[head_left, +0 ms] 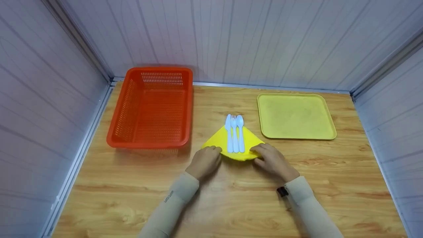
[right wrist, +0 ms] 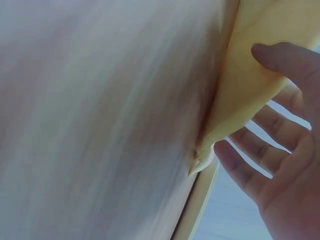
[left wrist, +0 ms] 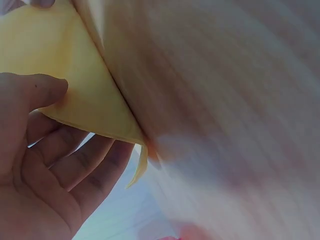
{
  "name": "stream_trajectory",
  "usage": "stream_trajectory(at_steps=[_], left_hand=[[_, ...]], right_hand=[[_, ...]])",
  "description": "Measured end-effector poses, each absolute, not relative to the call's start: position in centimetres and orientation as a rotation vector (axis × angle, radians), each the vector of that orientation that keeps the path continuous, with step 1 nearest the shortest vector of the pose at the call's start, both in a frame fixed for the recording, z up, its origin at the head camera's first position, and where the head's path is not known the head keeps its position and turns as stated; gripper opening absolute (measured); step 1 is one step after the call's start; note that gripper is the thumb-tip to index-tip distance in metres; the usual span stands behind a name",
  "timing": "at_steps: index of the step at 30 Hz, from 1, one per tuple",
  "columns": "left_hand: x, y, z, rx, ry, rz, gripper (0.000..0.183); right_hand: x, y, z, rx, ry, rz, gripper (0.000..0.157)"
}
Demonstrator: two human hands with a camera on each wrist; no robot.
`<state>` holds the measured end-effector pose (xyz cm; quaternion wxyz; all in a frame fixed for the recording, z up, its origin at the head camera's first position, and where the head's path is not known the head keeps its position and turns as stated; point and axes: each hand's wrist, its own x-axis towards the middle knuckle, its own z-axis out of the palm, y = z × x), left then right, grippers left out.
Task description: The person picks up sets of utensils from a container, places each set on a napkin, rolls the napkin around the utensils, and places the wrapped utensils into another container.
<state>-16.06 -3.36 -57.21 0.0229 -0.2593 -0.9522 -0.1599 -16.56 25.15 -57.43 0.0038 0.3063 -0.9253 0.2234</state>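
Observation:
A yellow napkin (head_left: 251, 138) lies in the middle of the table, one corner pointing away and its near edge folded. On it, side by side, are a white plastic knife (head_left: 229, 135), fork (head_left: 235, 137) and spoon (head_left: 241, 132), handles toward me. My left hand (head_left: 205, 161) pinches the napkin's left side; the left wrist view shows the thumb on top of the yellow fabric (left wrist: 95, 107) and the other fingers beneath its edge. Opposite it, my right hand (head_left: 273, 161) holds the right side in the same way, thumb over the fabric (right wrist: 245, 85) and fingers under.
To the left, at the back, stands an orange perforated plastic basket (head_left: 150, 144). A shallow yellow tray (head_left: 295, 115) lies at the back right, just beyond my right hand. Pale panel walls (head_left: 214, 39) enclose the wooden table (head_left: 231, 205) at the back and both sides.

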Motion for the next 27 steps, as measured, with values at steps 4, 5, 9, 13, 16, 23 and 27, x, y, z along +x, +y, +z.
stream_trajectory(at_steps=[4, 5, 9, 13, 16, 23, 27], left_hand=[[-16.4, -3.3, -57.1, -0.758, -2.98, -0.526, 0.018], [-16.5, -3.2, -57.1, -0.742, -2.986, -0.54, 0.019], [-17.0, -3.1, -57.0, -0.676, -2.998, -0.593, 0.025], [-17.4, -3.0, -57.0, -0.625, -3.0, -0.616, 0.025], [-17.8, -3.0, -57.0, -0.597, -3.014, -0.604, 0.023], [-18.5, -2.6, -57.2, -0.529, -3.066, -0.54, 0.018], [-18.5, -2.4, -57.4, -0.494, -3.044, -0.486, 0.014]], right_hand=[[-17.0, 25.3, -57.6, 0.887, -2.921, 0.715, 0.022], [-17.1, 25.3, -57.7, 0.871, -2.925, 0.716, 0.019], [-17.6, 25.3, -57.8, 0.836, -2.931, 0.719, 0.009], [-18.1, 25.1, -57.8, 0.798, -2.969, 0.721, 0.013], [-18.5, 25.1, -57.7, 0.758, -3.015, 0.742, 0.016], [-19.1, 25.0, -57.7, 0.691, -3.07, 0.788, 0.012], [-19.3, 24.9, -57.6, 0.653, -3.102, 0.802, 0.012]])
